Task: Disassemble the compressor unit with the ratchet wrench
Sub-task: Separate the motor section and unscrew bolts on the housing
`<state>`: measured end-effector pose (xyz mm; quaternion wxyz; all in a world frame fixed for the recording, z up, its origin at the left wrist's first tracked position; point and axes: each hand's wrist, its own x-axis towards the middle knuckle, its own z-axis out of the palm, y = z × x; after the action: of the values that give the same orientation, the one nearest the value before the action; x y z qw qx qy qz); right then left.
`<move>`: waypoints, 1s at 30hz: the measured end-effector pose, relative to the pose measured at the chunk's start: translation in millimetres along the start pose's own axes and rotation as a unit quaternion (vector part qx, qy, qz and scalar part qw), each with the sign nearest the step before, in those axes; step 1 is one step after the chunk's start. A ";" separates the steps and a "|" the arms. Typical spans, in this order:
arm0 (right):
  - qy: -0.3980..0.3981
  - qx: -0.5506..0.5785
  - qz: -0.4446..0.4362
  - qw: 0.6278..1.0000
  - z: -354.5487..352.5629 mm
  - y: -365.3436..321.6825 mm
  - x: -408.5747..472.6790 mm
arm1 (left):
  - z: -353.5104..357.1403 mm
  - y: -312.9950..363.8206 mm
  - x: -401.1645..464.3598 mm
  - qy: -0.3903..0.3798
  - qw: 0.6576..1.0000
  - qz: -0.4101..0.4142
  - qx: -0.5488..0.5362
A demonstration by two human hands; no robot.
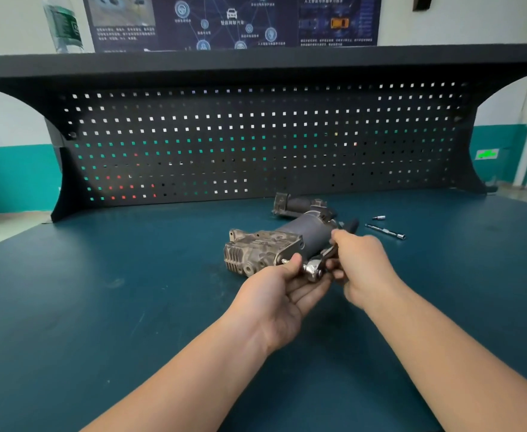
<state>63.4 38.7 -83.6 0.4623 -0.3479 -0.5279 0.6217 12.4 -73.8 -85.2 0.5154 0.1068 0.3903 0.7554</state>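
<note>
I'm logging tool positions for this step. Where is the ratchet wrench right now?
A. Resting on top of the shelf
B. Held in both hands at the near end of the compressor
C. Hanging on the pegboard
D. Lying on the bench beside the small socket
B: the ratchet wrench has its shiny head cradled by the left hand while the right hand grips its handle, right at the near end of the compressor.

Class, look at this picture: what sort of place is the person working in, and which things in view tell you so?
Probably a vehicle-repair training workshop: a workbench backed by a pegboard, a compressor unit being worked on with a ratchet wrench, and a car-themed poster on the wall.
</note>
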 end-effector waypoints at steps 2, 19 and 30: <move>-0.007 -0.050 -0.041 0.998 -1.5 0.2 1.1 | -0.3 -0.6 0.1 0.005 1.000 0.002 0.013; -0.018 -0.081 -0.142 0.986 -5.0 0.3 -8.4 | -2.4 -2.9 -0.4 0.033 0.996 0.033 0.080; -0.043 -0.113 -0.319 0.940 -2.9 4.2 -9.2 | -43.0 44.1 17.4 0.109 0.544 0.326 0.766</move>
<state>68.2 30.9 -88.8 0.5708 -0.1848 -0.6973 0.3923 -50.2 -86.6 -87.4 -0.0900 0.4977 0.8120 0.2913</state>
